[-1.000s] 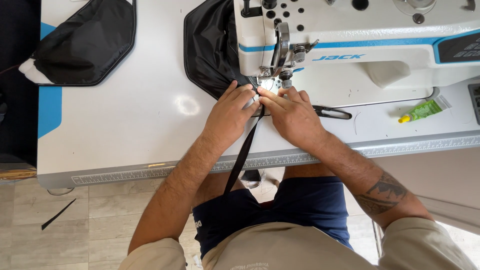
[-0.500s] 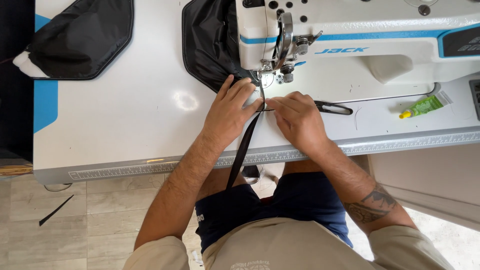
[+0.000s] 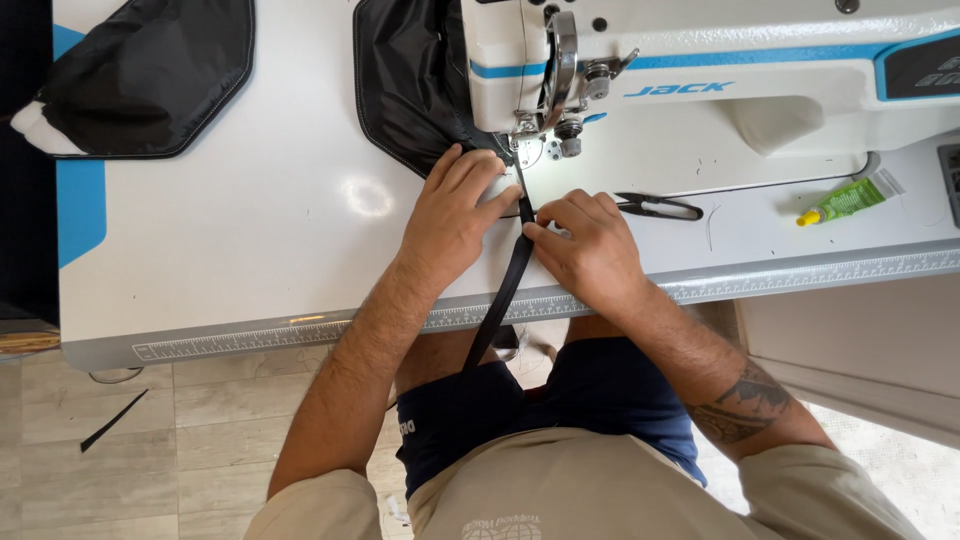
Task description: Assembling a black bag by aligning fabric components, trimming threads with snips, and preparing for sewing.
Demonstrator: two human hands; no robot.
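**Fingers close to the needle while a strap is fed**

- A long, narrow black webbing strap [image 3: 508,290] is laid across the white sewing table [image 3: 250,250], its far end under the presser foot [image 3: 522,150] of the white and blue sewing machine [image 3: 700,90]; its near end hangs over the table edge toward the lap.
- The left hand [image 3: 455,215] is pressed flat, fingers spread narrowly, on the strap's left side, just beside the foot and touching the black fabric panel [image 3: 410,90].
- The right hand [image 3: 590,245] is pinched on the strap's right edge, thumb and forefinger closed on it.
- Risk judged: the left fingertips lie very near the needle; a slip forward could bring them under it.
- Risk judged: uneven pull between the two hands could skew the strap and run the seam off line.
- Risk judged: the hanging length could snag on the table edge and jerk the feed.
- Black thread snips [image 3: 660,207] and a small green tube [image 3: 845,203] lie to the right, apart from the hands. A second black panel [image 3: 150,75] rests at far left.
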